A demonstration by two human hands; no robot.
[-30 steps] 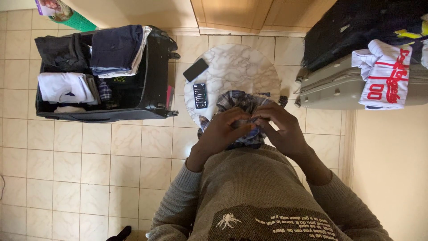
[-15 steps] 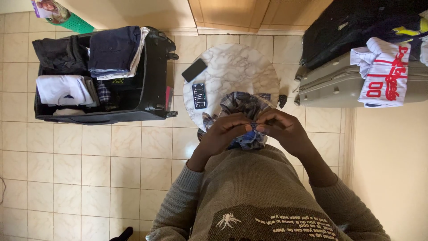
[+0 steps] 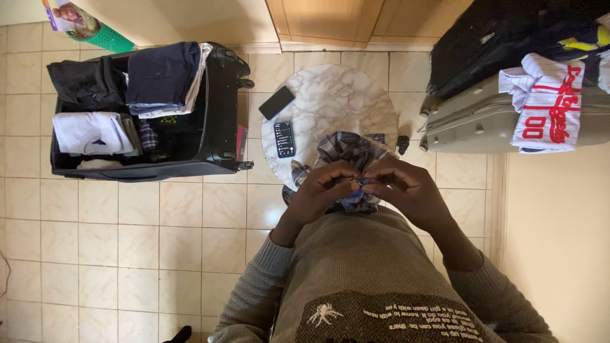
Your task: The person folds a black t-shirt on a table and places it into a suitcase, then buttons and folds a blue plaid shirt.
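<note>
A crumpled blue and grey plaid shirt (image 3: 346,149) lies at the near edge of a round white marble table (image 3: 330,95). My left hand (image 3: 321,194) and my right hand (image 3: 406,190) meet over the shirt's near part, fingertips pinching the fabric between them. Both hands cover the spot they grip, so I cannot see what the fingers work on. Two phones rest on the table to the left of the shirt: one with a lit screen (image 3: 285,138), one dark (image 3: 277,102).
An open black suitcase (image 3: 219,108) with folded dark and white clothes stands on the tiled floor at left. At right, a grey hard case (image 3: 470,124) carries a white striped jersey with red lettering (image 3: 548,105), a black bag (image 3: 489,38) behind it. A wooden door (image 3: 356,22) lies beyond the table.
My hands have drawn slightly closer to my body and closed tighter over the shirt's near edge. The fingers have shifted along the fabric; the shirt stays bunched on the table.
</note>
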